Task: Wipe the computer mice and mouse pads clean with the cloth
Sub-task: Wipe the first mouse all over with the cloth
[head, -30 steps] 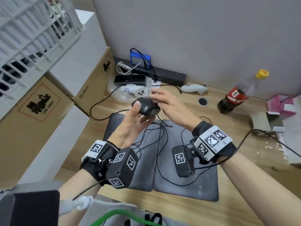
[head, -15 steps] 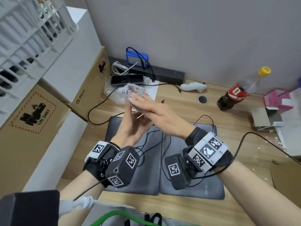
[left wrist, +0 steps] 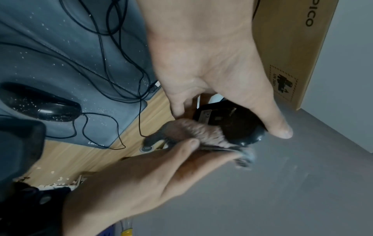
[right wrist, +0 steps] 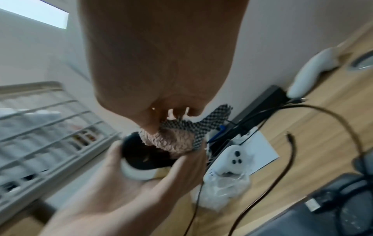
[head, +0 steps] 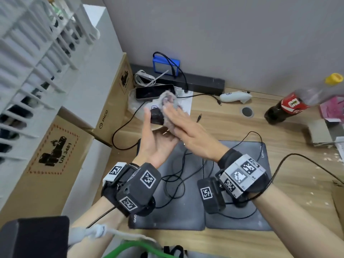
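My left hand (head: 154, 123) holds a black wired mouse (head: 156, 114) up above the desk, thumb and fingers curled round its sides. In the left wrist view the mouse (left wrist: 232, 124) shows its labelled underside. My right hand (head: 175, 116) lies flat across it and pinches a fuzzy pink-grey cloth (head: 168, 100) between thumb and fingers, pressing the cloth (right wrist: 171, 142) onto the mouse (right wrist: 141, 154). Two dark mouse pads lie side by side below, left pad (head: 176, 216) and right pad (head: 223, 223). A second black mouse (left wrist: 46, 107), speckled with crumbs, sits on a pad.
Tangled black cables (head: 175, 183) cross both pads. Behind the hands lie a phone (head: 154, 91), a white controller (head: 234, 96) and a blue power pack (head: 165, 65). A cola bottle (head: 290, 107) and a small carton (head: 320, 131) stand at the right. Cardboard boxes (head: 113, 108) line the left.
Both hands have lifted the mouse up and away, toward the phone. The right hand went from pinching the cloth at the mouse's tip to lying flat across it.
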`<state>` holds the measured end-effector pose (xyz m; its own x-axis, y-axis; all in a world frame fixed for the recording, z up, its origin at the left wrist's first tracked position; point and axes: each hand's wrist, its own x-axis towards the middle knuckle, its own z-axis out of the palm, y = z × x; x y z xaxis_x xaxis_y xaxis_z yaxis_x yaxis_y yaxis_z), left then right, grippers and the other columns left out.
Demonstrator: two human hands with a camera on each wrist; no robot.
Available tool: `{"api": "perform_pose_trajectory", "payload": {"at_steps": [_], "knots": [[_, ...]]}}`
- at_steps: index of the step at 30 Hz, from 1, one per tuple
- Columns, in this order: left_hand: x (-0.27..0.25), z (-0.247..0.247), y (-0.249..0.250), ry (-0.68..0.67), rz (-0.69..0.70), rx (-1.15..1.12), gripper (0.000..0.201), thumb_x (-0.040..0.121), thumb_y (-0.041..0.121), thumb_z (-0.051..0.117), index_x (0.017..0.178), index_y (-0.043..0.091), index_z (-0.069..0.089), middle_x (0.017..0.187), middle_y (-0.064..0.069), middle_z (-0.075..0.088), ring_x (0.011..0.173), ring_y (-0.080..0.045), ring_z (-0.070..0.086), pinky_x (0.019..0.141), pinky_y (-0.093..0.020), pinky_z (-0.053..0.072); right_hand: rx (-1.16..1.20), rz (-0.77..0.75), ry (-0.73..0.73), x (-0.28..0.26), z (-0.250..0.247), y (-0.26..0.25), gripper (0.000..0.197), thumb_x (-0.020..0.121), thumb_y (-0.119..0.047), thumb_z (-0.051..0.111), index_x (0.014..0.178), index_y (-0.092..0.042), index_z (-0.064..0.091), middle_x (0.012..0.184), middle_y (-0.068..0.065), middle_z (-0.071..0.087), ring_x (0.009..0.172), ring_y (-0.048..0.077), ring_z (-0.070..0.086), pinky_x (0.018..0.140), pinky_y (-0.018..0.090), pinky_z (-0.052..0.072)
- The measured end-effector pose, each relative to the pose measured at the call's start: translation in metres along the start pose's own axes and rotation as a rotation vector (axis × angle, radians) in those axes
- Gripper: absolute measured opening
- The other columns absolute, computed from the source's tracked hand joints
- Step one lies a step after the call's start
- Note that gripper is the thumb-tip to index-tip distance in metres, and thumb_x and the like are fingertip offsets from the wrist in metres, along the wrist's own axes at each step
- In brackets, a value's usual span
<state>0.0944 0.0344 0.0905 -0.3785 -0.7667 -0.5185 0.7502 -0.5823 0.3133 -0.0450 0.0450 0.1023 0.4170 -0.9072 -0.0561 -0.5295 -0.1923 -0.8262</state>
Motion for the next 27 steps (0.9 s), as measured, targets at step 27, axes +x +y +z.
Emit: {"api": "perform_pose_trajectory", "payload": {"at_steps": [27], "knots": [[-0.015,0.03,-0.089,-0.015,0.048,0.14,0.069,0.092,0.064,0.05,0.138,0.011,0.056,0.144,-0.015,0.053,0.135,-0.027,0.049,0.119,-0.044,0.028,-0.218,-0.034,-0.031,-0.094,-0.04,0.027,0.06,0.103,-0.023,0.035,0.15,-0.029,-0.004,0.156,-0.01,-0.012,0.147,0.016,-0.013,0.121,0.043,-0.004]]}}
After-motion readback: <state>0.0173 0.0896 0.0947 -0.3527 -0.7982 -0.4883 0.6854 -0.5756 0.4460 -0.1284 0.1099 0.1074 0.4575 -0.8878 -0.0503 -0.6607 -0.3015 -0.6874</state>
